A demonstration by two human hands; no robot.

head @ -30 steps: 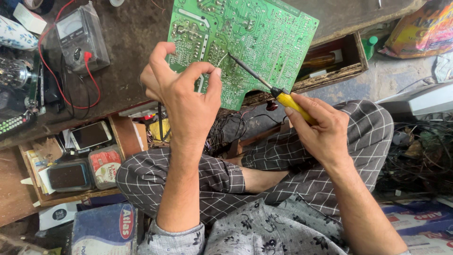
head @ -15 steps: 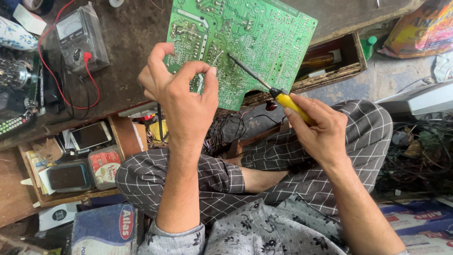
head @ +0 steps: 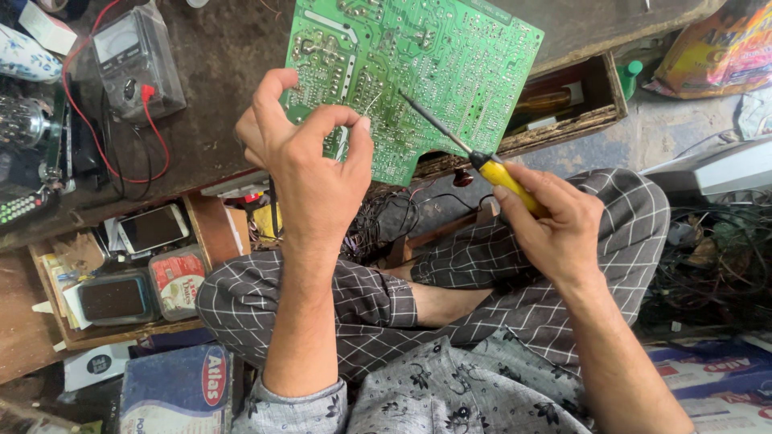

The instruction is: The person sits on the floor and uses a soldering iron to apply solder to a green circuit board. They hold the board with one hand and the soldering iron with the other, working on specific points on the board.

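A large green circuit board (head: 438, 64) lies solder side up on a dark worn workbench (head: 217, 72). My left hand (head: 310, 169) hovers over its near left corner, thumb and forefinger pinching a thin solder wire (head: 366, 106) that reaches toward the board. My right hand (head: 555, 221) grips a yellow-handled soldering iron (head: 482, 165); its dark tip touches the board's middle, close to the wire's end. My legs in checked trousers are crossed below.
A grey multimeter (head: 137, 60) with red and black leads sits at the bench's left. Open wooden drawers hold phones (head: 153, 229) and tins at left, tools (head: 563, 104) at right. Tangled cables (head: 716, 265) lie on the floor at right, a blue box (head: 177, 390) at lower left.
Both hands have barely shifted; the iron tip stays on the board and the left hand keeps the wire by it.
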